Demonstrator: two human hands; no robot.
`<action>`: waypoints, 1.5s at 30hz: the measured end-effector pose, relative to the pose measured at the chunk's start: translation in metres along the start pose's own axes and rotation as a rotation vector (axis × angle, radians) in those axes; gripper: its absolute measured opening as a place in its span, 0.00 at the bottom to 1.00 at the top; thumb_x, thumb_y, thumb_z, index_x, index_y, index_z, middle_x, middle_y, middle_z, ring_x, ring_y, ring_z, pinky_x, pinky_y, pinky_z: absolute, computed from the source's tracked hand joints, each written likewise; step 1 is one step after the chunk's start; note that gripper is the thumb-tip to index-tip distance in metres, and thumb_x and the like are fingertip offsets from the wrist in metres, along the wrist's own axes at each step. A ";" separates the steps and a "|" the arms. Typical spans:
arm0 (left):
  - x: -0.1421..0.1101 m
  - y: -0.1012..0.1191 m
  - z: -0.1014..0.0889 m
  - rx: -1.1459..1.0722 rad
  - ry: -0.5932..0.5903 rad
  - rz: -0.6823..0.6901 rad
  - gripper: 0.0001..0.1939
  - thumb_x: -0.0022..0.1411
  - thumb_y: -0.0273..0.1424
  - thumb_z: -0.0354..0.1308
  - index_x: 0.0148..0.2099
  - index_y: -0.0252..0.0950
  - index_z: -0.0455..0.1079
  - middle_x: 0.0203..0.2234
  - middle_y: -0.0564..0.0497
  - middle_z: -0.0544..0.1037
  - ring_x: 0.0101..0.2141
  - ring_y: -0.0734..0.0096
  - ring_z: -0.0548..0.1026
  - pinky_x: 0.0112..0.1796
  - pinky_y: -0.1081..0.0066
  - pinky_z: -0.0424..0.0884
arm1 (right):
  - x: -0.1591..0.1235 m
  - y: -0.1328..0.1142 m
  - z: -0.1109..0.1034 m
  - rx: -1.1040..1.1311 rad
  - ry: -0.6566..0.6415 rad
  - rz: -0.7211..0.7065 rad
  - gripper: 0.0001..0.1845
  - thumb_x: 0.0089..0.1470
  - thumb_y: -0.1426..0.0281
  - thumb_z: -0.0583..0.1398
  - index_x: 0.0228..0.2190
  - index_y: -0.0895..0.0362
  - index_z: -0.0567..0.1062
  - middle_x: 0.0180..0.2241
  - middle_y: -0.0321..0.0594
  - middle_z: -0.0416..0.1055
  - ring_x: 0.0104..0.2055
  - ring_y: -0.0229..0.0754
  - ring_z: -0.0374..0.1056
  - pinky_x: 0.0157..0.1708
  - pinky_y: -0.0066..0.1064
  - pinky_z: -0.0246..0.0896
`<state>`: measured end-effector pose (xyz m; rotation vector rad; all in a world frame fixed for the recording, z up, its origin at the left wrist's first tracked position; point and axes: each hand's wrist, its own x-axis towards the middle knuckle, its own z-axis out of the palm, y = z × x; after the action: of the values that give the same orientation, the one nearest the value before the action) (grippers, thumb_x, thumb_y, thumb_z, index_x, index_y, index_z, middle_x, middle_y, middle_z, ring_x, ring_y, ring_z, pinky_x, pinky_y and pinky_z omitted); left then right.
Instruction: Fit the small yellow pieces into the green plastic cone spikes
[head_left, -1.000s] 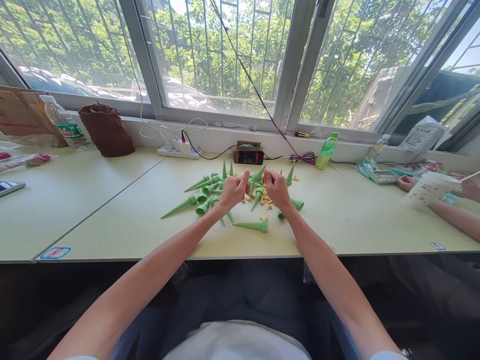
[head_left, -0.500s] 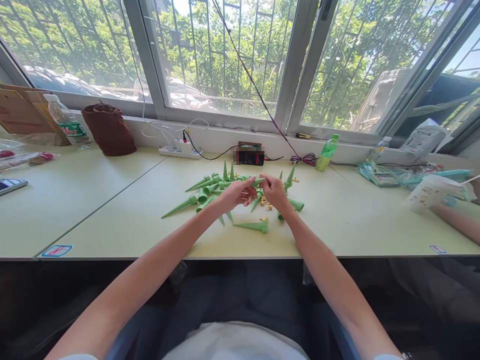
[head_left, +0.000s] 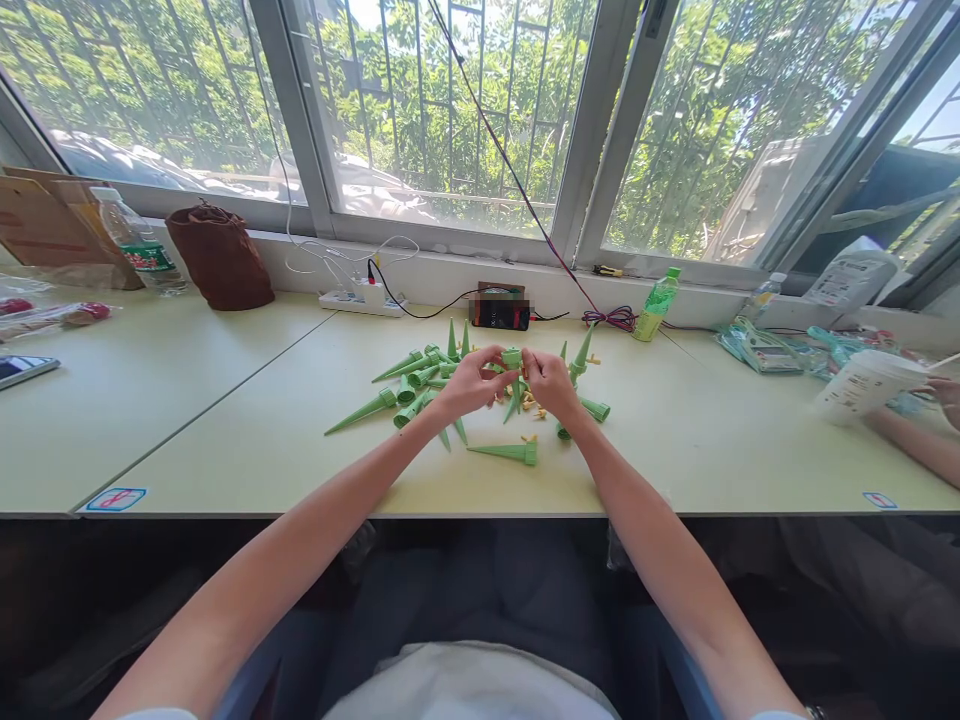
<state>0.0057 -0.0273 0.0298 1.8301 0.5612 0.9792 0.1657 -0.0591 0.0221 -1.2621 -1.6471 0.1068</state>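
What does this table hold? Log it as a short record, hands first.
Left hand: fingers on a green piece, held above the pile
Right hand: fingertips at the piece's other side; grip unclear
Pile: green spikes, some upright, some lying; yellow bits among them
Behind pile: phone, power strip
Far left: bag, water bottle
Right: green bottle, cup; another person's hand beside it
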 end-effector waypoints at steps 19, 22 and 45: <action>0.000 -0.003 0.009 0.126 0.139 0.067 0.17 0.61 0.46 0.55 0.39 0.37 0.62 0.29 0.53 0.72 0.17 0.82 0.66 0.18 0.78 0.61 | 0.000 -0.009 -0.003 0.029 0.192 0.026 0.27 0.63 0.51 0.45 0.20 0.54 0.58 0.17 0.34 0.57 0.21 0.35 0.50 0.25 0.31 0.46; 0.002 -0.002 0.007 -0.073 0.090 -0.030 0.23 0.61 0.52 0.52 0.33 0.35 0.64 0.25 0.51 0.72 0.15 0.79 0.66 0.15 0.76 0.60 | -0.001 -0.007 -0.003 0.014 0.192 0.016 0.26 0.64 0.52 0.45 0.21 0.54 0.59 0.18 0.34 0.58 0.22 0.36 0.51 0.25 0.31 0.47; 0.001 -0.001 -0.003 -0.290 -0.203 -0.253 0.24 0.59 0.51 0.57 0.37 0.33 0.65 0.27 0.50 0.71 0.20 0.75 0.72 0.17 0.75 0.63 | 0.000 0.000 0.000 -0.009 0.005 -0.013 0.26 0.63 0.53 0.46 0.18 0.54 0.54 0.16 0.32 0.54 0.22 0.35 0.48 0.25 0.30 0.46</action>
<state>0.0041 -0.0242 0.0301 1.5346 0.4842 0.6572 0.1657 -0.0596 0.0224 -1.2572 -1.6532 0.0885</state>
